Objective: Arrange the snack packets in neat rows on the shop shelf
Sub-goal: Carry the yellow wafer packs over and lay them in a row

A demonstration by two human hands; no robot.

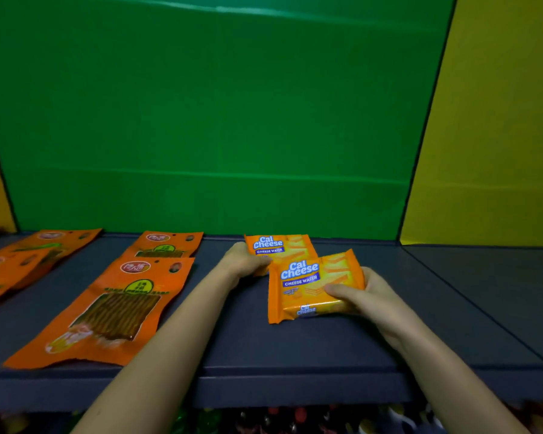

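Orange glossy film, rectangular, with crimped ends: front wafer packet [308,286], gripped by the right hand [367,296], thumb pressed on its face, fingers hidden beneath; it is tilted over the shelf [295,349] and overlaps the near corner of the rear wafer packet [279,245]. Same print on the rear wafer packet, lying flat beyond; the left hand [242,261] curls round its left edge, holding it. Shelf is a smooth dark blue-grey board. Left of the left hand are flat orange pouches [113,308], whose clear windows show thin brown sticks inside, one behind another; far pouches [13,267] lie farther left. Matte green back panel [201,120] stands behind both hands, and a yellow side panel [489,136] beyond the right hand.
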